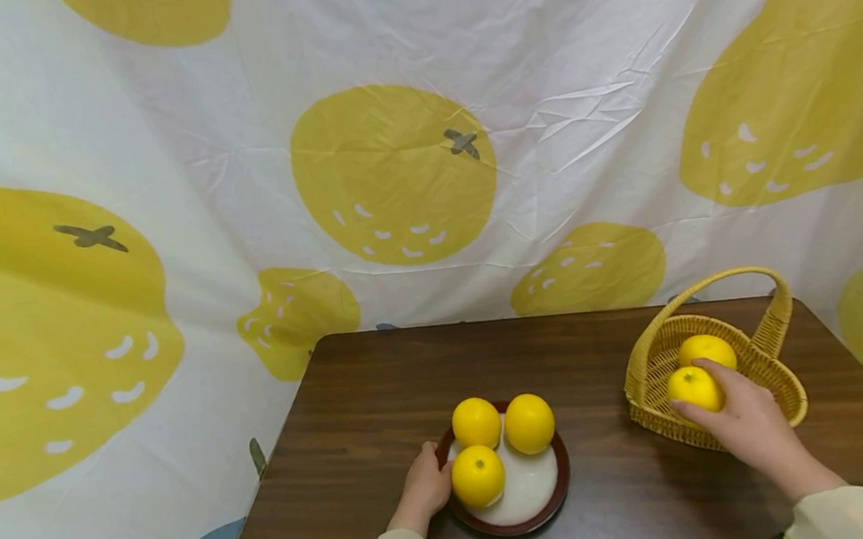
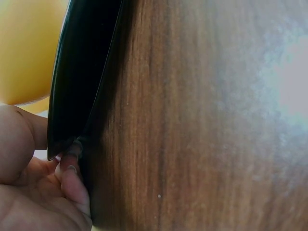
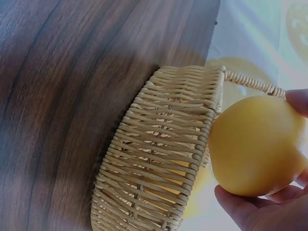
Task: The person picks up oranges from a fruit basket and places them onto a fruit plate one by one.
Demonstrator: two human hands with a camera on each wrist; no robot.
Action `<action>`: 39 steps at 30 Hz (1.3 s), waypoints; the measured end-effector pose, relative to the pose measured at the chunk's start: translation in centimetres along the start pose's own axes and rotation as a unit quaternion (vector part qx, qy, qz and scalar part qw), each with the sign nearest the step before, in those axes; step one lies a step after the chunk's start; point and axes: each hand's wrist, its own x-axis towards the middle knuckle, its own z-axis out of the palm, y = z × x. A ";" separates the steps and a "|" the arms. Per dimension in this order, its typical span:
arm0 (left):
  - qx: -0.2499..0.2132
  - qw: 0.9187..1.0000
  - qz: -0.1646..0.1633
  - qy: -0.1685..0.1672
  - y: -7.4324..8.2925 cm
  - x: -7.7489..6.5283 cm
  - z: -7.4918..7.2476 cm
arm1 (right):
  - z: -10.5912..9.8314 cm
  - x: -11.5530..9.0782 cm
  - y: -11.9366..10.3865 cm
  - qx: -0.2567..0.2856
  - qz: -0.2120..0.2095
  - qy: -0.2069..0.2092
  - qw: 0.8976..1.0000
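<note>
My left hand (image 1: 425,483) pinches the left rim of a round plate (image 1: 563,471) with a white middle and a dark red-brown edge. In the left wrist view the thumb lies over the rim (image 2: 84,72) and fingers reach beneath it. Three round yellow oranges sit on the plate, one (image 1: 478,477) close by the thumb. On the right, my right hand (image 1: 750,414) grips another yellow orange (image 3: 255,147) between thumb and fingers, at the opening of a wicker basket (image 3: 154,154). A further yellow orange (image 1: 708,350) lies inside the basket, partly hidden.
Both the plate and the basket stand on a dark brown wooden table (image 1: 379,382). The basket's tall arched handle (image 1: 732,273) rises over its opening. Behind the table hangs a white cloth (image 1: 241,132) printed with yellow fruit.
</note>
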 end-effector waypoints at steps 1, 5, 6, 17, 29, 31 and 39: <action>0.000 1.000 -0.001 0.000 0.0 0.0 0.0 | 0.0 0.0 0.0 0.000 0.000 -0.001 1.000; 0.002 1.000 -0.003 0.003 0.0 0.0 0.1 | 0.1 -0.1 -0.1 -0.002 -0.001 -0.002 1.000; 0.002 1.000 -0.004 0.003 -0.1 0.0 0.2 | 0.1 -0.1 -0.1 -0.002 -0.001 -0.001 1.000; 0.002 1.000 0.002 0.000 -0.2 0.2 0.2 | 0.9 -0.7 -0.9 0.014 0.004 0.003 1.000; 0.003 1.000 -0.001 0.000 0.0 0.0 0.1 | 1.4 -1.1 -1.4 0.019 -0.004 0.008 1.000; 0.002 1.000 -0.003 -0.002 0.0 0.1 0.1 | 1.5 -1.1 -1.4 0.023 -0.007 0.008 1.000; 0.005 1.000 -0.002 0.000 -0.2 0.1 0.1 | 1.8 -1.2 -1.6 0.026 -0.011 0.006 1.000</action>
